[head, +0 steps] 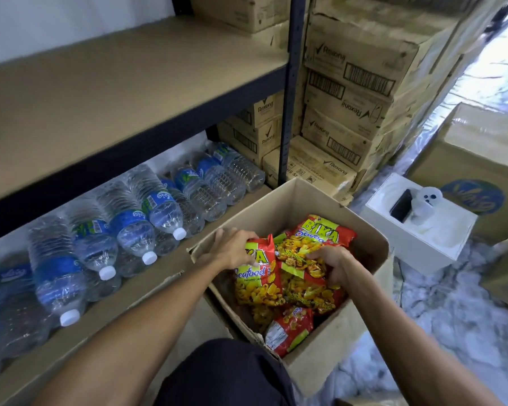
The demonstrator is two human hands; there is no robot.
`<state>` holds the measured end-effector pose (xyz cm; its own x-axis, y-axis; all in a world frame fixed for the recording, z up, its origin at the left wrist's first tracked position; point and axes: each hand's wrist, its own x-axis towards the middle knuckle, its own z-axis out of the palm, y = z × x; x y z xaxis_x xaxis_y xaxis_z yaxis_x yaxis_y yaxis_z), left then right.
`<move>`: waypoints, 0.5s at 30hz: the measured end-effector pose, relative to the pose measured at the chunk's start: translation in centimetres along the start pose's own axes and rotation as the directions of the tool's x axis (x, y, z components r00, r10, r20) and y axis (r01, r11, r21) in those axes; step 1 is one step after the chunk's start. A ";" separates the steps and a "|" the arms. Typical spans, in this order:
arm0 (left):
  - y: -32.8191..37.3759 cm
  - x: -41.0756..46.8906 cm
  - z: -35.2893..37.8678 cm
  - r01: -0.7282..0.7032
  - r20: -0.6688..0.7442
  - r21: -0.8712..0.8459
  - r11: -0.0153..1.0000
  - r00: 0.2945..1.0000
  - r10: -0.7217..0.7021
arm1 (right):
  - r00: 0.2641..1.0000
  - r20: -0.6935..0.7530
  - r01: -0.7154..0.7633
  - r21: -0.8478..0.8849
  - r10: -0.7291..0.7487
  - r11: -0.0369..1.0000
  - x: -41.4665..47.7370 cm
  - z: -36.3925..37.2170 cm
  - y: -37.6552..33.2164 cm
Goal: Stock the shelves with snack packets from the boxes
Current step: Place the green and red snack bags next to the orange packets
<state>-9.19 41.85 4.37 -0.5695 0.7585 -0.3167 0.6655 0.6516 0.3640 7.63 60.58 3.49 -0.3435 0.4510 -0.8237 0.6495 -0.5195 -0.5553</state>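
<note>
1. Lower centre of the frame: the left hand point(232, 250) has its grip pinching the top of a red snack packet point(257, 281), while the right hand point(330, 263) curls its grip round a second packet point(301, 259).
2. Both packets are inside the open box point(291, 197), with more lying beneath them.
3. To the left, the lower shelf point(106, 315) carries water bottles point(129, 227).
4. At upper left, the upper shelf point(115, 92) shows no packets, so I judge the stocking barely begun.
</note>
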 end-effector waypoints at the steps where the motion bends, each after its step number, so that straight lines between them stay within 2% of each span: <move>1: 0.6 -0.6 -1.2 -0.018 -0.021 0.010 1.000 1.000 0.018 | 1.000 -0.009 0.027 0.034 -0.026 0.999 -0.8 -0.5 -0.4; 4: 2.6 -2.8 -5.0 -0.058 -0.088 0.047 0.997 0.994 0.062 | 0.992 0.006 0.123 0.141 -0.125 0.982 -3.7 -1.6 -1.4; 7: 3.9 -5.2 -8.5 -0.079 -0.170 0.064 0.995 0.982 0.089 | 0.961 0.001 0.274 0.148 -0.278 0.950 -5.6 -2.6 -2.1; 11: 5.4 -8.0 -13.2 -0.100 -0.286 0.096 0.990 0.950 0.124 | 0.897 -0.035 0.439 0.178 -0.440 0.881 -10.9 -3.5 -3.7; 15: 7.0 -10.4 -17.9 -0.098 -0.407 0.150 0.984 0.901 0.152 | 0.801 -0.040 0.595 0.160 -0.597 0.788 -16.0 -4.1 -5.6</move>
<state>-7.26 38.57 25.86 -0.6083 0.7836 0.1261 0.7828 0.5661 0.2582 12.29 59.26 20.21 -0.6358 0.7004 -0.3242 0.1992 -0.2570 -0.9457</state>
